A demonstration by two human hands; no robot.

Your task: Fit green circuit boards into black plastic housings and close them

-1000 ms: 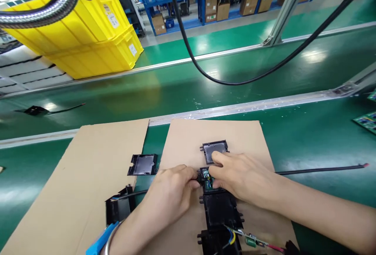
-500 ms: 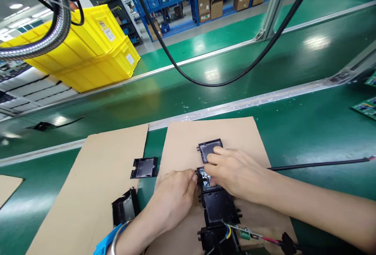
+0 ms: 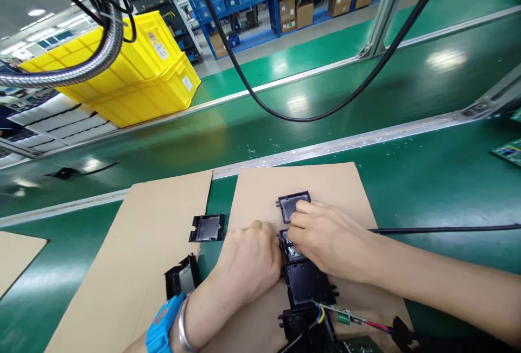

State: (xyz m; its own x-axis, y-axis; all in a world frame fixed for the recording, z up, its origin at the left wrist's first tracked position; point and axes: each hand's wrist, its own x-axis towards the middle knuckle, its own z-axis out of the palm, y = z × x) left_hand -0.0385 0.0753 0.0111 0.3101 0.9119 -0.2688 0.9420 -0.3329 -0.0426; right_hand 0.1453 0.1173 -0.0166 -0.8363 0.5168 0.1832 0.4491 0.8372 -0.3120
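Note:
My right hand (image 3: 329, 239) is closed over a small circuit board (image 3: 293, 251) seated in a black housing; its fingertips are partly hidden. At the housing's left edge is my left hand (image 3: 254, 258), fingers curled, with whatever they touch hidden. Just above lies a black cover (image 3: 288, 209) on the cardboard. Below the board are an empty black housing (image 3: 307, 285) and another black housing (image 3: 307, 328). A narrow board with a green component (image 3: 343, 318) and coloured wires lies across the lower one.
Two black pieces, a flat cover (image 3: 207, 228) and a deeper shell (image 3: 182, 277), lie to the left near the left cardboard sheet (image 3: 134, 250). A black cable (image 3: 443, 229) runs right. Yellow crates (image 3: 150, 92) stand at the back left, and a cable hangs overhead.
My left hand has shifted slightly up and right, its fingers curling in more at the housing. My right hand stays over the board. The camera view has shifted slightly.

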